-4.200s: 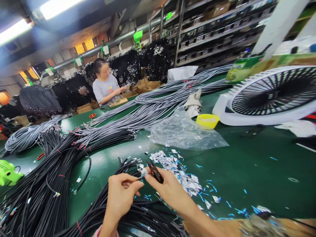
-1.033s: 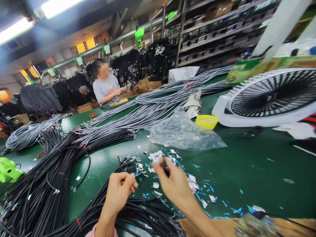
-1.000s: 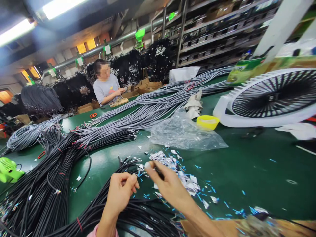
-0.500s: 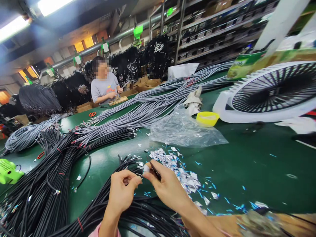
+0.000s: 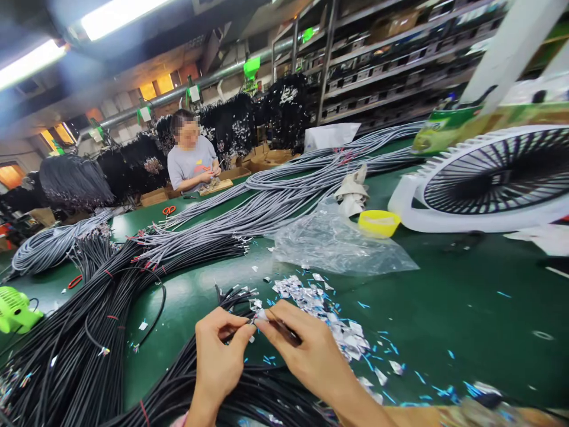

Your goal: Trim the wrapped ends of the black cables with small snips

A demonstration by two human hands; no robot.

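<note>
Fingers (image 5: 242,337) of the left hand (image 5: 217,356) are pinched around a cable end (image 5: 253,321). In the right hand (image 5: 306,350), a dark tool (image 5: 290,335) is gripped.

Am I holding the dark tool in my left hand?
No, the dark tool is in your right hand, partly hidden inside its grip.

No lettering can be read — the green packet (image 5: 427,141) (small and blurred) shows only illegible print (image 5: 438,125).
</note>
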